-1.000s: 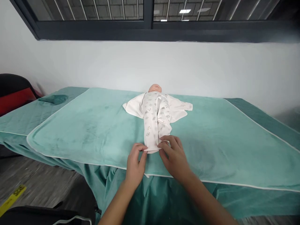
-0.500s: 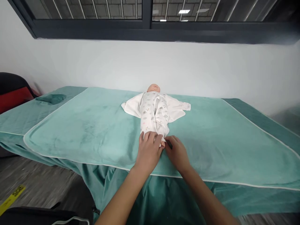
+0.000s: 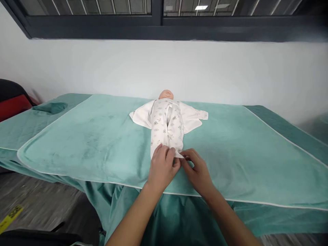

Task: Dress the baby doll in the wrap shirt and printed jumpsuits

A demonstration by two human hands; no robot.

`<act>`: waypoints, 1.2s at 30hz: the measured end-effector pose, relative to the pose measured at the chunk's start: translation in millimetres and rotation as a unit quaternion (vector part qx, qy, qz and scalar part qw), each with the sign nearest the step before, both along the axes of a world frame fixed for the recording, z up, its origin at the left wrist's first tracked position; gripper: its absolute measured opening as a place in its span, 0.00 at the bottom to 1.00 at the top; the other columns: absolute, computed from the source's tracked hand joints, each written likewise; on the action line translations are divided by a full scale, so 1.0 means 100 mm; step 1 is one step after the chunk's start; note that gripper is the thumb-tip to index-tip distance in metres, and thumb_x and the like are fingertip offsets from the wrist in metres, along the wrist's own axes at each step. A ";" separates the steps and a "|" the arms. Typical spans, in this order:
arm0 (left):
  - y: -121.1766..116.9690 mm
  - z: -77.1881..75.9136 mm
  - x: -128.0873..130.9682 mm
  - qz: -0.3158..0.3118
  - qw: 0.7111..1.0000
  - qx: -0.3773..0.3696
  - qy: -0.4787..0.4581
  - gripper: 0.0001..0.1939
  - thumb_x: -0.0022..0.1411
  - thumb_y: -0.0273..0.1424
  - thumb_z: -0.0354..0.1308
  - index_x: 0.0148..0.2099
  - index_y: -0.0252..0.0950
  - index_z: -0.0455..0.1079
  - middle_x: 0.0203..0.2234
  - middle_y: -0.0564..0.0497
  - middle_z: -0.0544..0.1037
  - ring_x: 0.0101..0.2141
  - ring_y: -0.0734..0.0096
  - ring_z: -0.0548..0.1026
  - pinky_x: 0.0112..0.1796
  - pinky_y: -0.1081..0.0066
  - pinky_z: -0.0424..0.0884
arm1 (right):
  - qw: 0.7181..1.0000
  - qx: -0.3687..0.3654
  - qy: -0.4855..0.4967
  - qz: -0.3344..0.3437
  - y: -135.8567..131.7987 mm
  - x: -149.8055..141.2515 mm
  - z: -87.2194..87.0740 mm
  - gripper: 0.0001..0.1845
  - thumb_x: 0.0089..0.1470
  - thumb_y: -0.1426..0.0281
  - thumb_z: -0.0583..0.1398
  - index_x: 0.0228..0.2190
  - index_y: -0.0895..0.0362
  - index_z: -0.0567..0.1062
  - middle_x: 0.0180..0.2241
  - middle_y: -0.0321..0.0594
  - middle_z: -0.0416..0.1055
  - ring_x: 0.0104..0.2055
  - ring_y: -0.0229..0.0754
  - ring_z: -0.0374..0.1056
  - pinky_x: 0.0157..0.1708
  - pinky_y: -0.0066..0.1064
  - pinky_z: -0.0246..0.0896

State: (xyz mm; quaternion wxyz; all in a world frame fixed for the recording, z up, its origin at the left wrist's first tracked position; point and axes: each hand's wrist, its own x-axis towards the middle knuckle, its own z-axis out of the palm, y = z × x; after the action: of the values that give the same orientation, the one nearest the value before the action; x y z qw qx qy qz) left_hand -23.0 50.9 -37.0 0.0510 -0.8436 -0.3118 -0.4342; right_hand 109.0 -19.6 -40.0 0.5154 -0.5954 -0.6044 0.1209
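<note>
A baby doll [image 3: 166, 94] lies on its back with its head toward the wall. White printed baby clothes [image 3: 160, 119] cover its body, with the sleeves spread to both sides. My left hand [image 3: 163, 167] is at the lower end of the clothes, its fingers closed on the cloth of a trouser leg. Just to the right, my right hand [image 3: 196, 167] pinches a pointed corner of the same leg's hem between thumb and forefinger. The doll's feet are hidden behind my hands.
A light green cover [image 3: 89, 143] with white piping lies over the bed, which has a round face hole [image 3: 51, 107] at its left end. A black and red chair [image 3: 12, 102] stands at the left. Behind are a white wall [image 3: 102, 68] and a dark window frame [image 3: 102, 27].
My right hand has drawn the hem corner slightly to the right, so it stretches out into a point. My left hand stays on the leg. The view has shifted slightly.
</note>
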 end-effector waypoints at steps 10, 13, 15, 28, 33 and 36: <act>-0.02 -0.06 -0.14 -0.042 0.997 -0.042 -0.053 0.15 0.57 0.24 0.58 0.46 0.37 0.64 0.43 0.43 0.73 0.46 0.57 0.73 0.50 0.55 0.73 | 0.998 0.024 -0.050 0.040 -0.18 -0.08 0.00 0.10 0.64 0.76 0.54 0.44 0.53 0.71 0.39 0.41 0.68 0.41 0.40 0.67 0.41 0.33 0.65; -0.04 -0.08 -0.17 -0.038 0.995 -0.052 -0.072 0.14 0.55 0.22 0.58 0.44 0.37 0.63 0.41 0.44 0.73 0.45 0.58 0.74 0.52 0.54 0.72 | 0.997 0.010 -0.044 0.066 -0.25 -0.16 0.04 0.09 0.64 0.76 0.55 0.44 0.53 0.70 0.39 0.40 0.68 0.40 0.39 0.67 0.40 0.32 0.64; -0.07 -0.06 -0.23 -0.057 0.995 -0.050 -0.062 0.11 0.58 0.22 0.57 0.43 0.37 0.63 0.39 0.46 0.74 0.43 0.61 0.74 0.53 0.53 0.71 | 0.996 -0.009 -0.047 0.079 -0.29 -0.14 0.08 0.08 0.64 0.75 0.55 0.43 0.53 0.70 0.39 0.40 0.68 0.40 0.39 0.67 0.40 0.31 0.64; 0.99 -0.14 -0.74 0.055 0.990 -0.126 0.041 0.14 0.64 0.26 0.51 0.51 0.36 0.68 0.46 0.42 0.76 0.49 0.56 0.72 0.50 0.57 0.70 | 0.953 -0.050 -0.292 -0.068 0.66 0.77 -0.09 0.13 0.60 0.75 0.55 0.45 0.59 0.75 0.47 0.50 0.73 0.52 0.53 0.66 0.51 0.42 0.62; 1.51 -0.26 -0.32 0.046 0.974 -0.127 0.184 0.22 0.65 0.28 0.50 0.61 0.36 0.66 0.60 0.39 0.68 0.63 0.49 0.60 0.59 0.51 0.61 | 0.916 -0.092 -0.383 -0.074 1.22 0.72 -0.10 0.14 0.59 0.75 0.55 0.43 0.60 0.77 0.48 0.50 0.73 0.52 0.55 0.65 0.48 0.42 0.61; 1.61 -0.26 -0.12 0.033 0.979 -0.145 0.137 0.22 0.65 0.30 0.50 0.60 0.37 0.67 0.57 0.40 0.72 0.60 0.52 0.64 0.60 0.54 0.60 | 0.911 -0.097 -0.391 -0.093 1.31 0.69 -0.07 0.12 0.59 0.74 0.56 0.42 0.60 0.77 0.46 0.50 0.74 0.49 0.54 0.65 0.44 0.41 0.61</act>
State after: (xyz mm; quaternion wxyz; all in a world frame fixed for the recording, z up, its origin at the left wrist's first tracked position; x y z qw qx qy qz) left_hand -34.9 211.7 -63.5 -0.0158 -0.8828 -0.3892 -0.2625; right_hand 178.3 111.0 -47.4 0.1868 -0.6953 -0.6849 -0.1121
